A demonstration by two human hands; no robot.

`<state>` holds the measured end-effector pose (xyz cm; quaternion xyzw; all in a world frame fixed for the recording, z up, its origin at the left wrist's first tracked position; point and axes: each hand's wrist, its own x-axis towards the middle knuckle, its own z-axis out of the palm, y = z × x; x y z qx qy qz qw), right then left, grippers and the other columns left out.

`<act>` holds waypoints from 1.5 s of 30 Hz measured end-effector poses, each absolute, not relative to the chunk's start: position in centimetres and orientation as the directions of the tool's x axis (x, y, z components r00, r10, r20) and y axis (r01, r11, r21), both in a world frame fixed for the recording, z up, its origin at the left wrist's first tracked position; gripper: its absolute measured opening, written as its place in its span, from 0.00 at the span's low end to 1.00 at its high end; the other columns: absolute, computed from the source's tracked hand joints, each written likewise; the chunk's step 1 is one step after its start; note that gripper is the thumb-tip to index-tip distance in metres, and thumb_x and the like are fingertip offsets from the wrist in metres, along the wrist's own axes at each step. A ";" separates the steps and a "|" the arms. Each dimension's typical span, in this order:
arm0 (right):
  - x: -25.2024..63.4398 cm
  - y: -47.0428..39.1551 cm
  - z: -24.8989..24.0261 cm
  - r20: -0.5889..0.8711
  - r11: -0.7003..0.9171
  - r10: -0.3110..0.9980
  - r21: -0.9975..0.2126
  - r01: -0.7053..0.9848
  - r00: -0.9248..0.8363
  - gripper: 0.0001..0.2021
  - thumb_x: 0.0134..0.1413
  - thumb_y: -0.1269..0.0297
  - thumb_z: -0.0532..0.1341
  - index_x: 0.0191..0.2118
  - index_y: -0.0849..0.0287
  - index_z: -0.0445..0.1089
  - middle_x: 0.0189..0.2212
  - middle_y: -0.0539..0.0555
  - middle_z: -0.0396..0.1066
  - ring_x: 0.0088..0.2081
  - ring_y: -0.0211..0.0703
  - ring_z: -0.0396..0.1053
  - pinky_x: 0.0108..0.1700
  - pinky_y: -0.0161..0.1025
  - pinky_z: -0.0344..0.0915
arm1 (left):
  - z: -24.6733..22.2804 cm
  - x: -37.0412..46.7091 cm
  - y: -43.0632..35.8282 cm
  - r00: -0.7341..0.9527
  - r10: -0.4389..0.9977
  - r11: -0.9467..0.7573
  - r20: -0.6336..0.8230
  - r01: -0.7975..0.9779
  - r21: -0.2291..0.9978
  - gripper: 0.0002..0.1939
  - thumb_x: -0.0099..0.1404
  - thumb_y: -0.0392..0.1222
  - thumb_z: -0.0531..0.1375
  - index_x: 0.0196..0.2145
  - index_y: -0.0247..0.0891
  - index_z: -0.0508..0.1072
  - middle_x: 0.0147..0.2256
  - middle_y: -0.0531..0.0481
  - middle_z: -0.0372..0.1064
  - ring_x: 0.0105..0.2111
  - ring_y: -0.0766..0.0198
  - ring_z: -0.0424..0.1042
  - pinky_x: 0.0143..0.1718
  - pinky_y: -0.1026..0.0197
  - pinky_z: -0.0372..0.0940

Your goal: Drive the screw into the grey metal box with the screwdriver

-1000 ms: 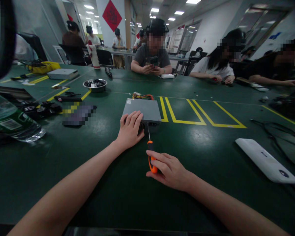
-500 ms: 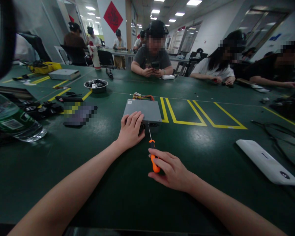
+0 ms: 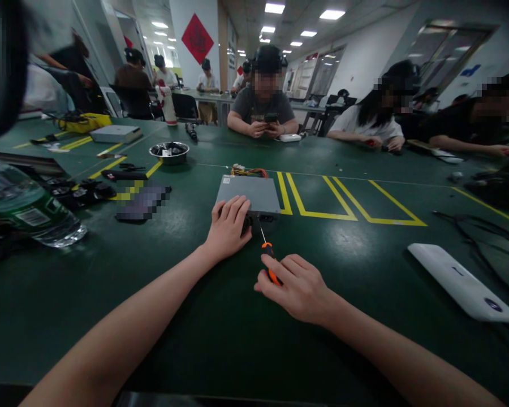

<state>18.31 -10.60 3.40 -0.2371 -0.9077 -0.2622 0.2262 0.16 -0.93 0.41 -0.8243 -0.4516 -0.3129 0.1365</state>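
A grey metal box [image 3: 254, 192] with coloured wires [image 3: 250, 171] at its far side lies on the green table. My left hand [image 3: 229, 226] grips the box's near left corner, fingers on its top face and thumb at the near side. In my right hand [image 3: 294, 282] is an orange and black screwdriver [image 3: 268, 249], its handle between thumb and fingers. The thin shaft points away from me, and its tip is at the near face of the box, beside a dark socket. Whether the tip sits in a screw is too small to tell.
A metal bowl [image 3: 168, 151] of small parts stands beyond the box to the left. Nearer left are a phone [image 3: 142, 202] and a water bottle [image 3: 29, 206]. A white device [image 3: 462, 281] and black cables lie right. People sit across the table [image 3: 343, 339].
My right hand has shifted its grip on the screwdriver, with fingers now wrapped further over the handle, and the screwdriver leans more. The view has moved slightly; my left hand stays on the box.
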 end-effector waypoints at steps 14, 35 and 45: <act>18.5 -11.1 3.6 0.581 0.680 0.338 0.393 0.619 -0.740 0.08 0.55 0.66 0.57 0.42 0.59 0.63 0.41 0.65 0.69 0.37 0.45 0.70 0.38 0.41 0.67 | 0.4 0.2 -0.9 0.392 0.662 -0.551 0.638 0.832 0.060 0.28 0.59 0.40 0.53 0.56 0.35 0.54 0.57 0.40 0.56 0.58 0.53 0.52 0.57 0.49 0.42; 18.6 -11.2 3.6 0.629 0.617 0.340 0.412 0.670 -0.699 0.08 0.55 0.69 0.57 0.42 0.61 0.63 0.39 0.63 0.71 0.34 0.41 0.70 0.34 0.37 0.64 | 0.7 0.5 -0.8 0.334 0.671 -0.540 0.661 0.832 0.128 0.22 0.60 0.42 0.53 0.52 0.38 0.59 0.53 0.43 0.60 0.55 0.54 0.55 0.56 0.48 0.44; 18.2 -11.5 3.8 0.611 0.572 0.375 0.439 0.693 -0.697 0.08 0.55 0.71 0.56 0.42 0.61 0.62 0.40 0.65 0.71 0.32 0.41 0.70 0.32 0.36 0.63 | 1.1 0.9 -0.7 0.292 0.681 -0.509 0.671 0.848 0.147 0.17 0.61 0.44 0.53 0.48 0.38 0.61 0.51 0.43 0.62 0.53 0.55 0.57 0.53 0.48 0.47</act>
